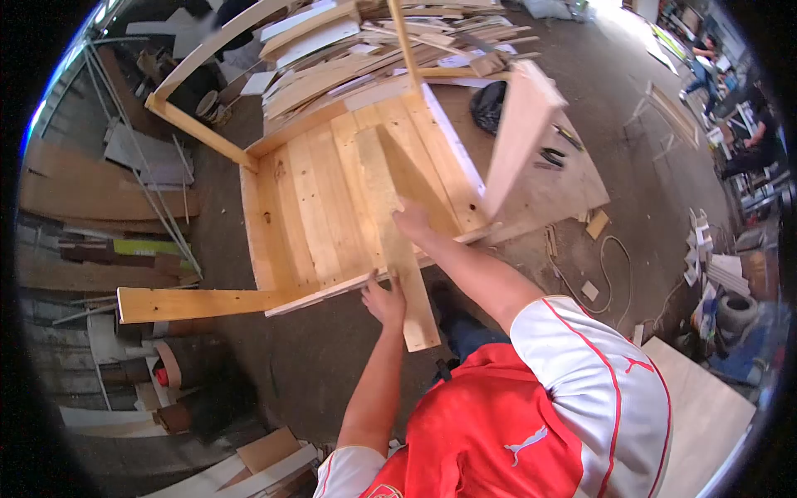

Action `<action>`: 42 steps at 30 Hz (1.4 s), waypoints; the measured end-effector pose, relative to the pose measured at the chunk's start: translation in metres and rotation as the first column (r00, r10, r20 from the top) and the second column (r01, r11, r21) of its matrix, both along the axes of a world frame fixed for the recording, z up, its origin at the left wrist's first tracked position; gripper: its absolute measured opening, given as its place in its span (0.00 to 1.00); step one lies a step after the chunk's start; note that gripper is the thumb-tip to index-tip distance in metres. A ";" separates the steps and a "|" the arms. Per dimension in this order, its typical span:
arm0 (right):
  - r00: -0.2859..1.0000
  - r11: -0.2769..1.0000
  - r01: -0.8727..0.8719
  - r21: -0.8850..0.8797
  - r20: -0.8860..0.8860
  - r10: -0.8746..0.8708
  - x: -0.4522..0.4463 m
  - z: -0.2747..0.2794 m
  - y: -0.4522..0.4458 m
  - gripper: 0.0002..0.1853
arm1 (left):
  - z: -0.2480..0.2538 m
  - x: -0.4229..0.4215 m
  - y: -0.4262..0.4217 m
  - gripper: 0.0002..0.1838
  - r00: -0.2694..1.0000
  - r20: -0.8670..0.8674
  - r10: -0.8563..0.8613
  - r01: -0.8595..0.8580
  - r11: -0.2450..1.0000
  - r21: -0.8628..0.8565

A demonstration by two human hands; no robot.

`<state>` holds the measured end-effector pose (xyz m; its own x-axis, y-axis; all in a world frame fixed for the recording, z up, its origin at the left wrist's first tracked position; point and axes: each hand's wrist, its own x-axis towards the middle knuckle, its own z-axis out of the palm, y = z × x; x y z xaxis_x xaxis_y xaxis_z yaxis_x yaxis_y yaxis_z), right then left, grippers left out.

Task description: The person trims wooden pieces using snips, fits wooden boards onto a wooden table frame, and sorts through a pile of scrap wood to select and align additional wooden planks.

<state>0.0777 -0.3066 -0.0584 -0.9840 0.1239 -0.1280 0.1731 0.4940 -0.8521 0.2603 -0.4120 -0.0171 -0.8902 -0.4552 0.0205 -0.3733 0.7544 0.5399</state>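
Evidently, the right hand (410, 221) pinches the long plank (382, 178), some fingers hidden; I cannot tell the grip of the left hand (384, 303).

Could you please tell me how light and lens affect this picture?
Head view: the wide lens bends the edges and leaves dark corners; head view: the floor is washed out towards the top right; head view: a dark shadow lies on the slatted panel beside the plank.
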 end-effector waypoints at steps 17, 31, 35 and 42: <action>0.958 0.997 0.032 -0.072 -0.284 -0.052 0.132 0.088 0.237 0.13 | 0.041 -0.024 0.238 0.23 0.925 -0.284 -0.252 0.355 0.304 0.884; 0.990 0.879 -0.114 0.463 0.125 0.062 -0.055 0.014 0.459 0.27 | 0.005 -0.215 0.417 0.27 0.872 0.126 -0.473 0.269 0.678 0.684; 0.963 0.804 -0.112 0.584 0.265 -0.058 -0.080 0.014 0.482 0.41 | -0.082 -0.237 0.431 0.31 0.890 0.115 -0.441 0.223 0.642 0.734; 0.929 0.754 -0.276 0.597 0.366 0.052 -0.098 -0.019 0.497 0.41 | -0.084 -0.264 0.462 0.36 0.828 0.423 -0.369 -0.251 0.430 0.867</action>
<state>-0.0205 0.1906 -0.0774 -0.9174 0.1266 -0.3773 0.2328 0.9396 -0.2509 -0.0040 0.0498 -0.1011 -0.6330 0.1161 -0.7654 -0.7691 0.0180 0.6388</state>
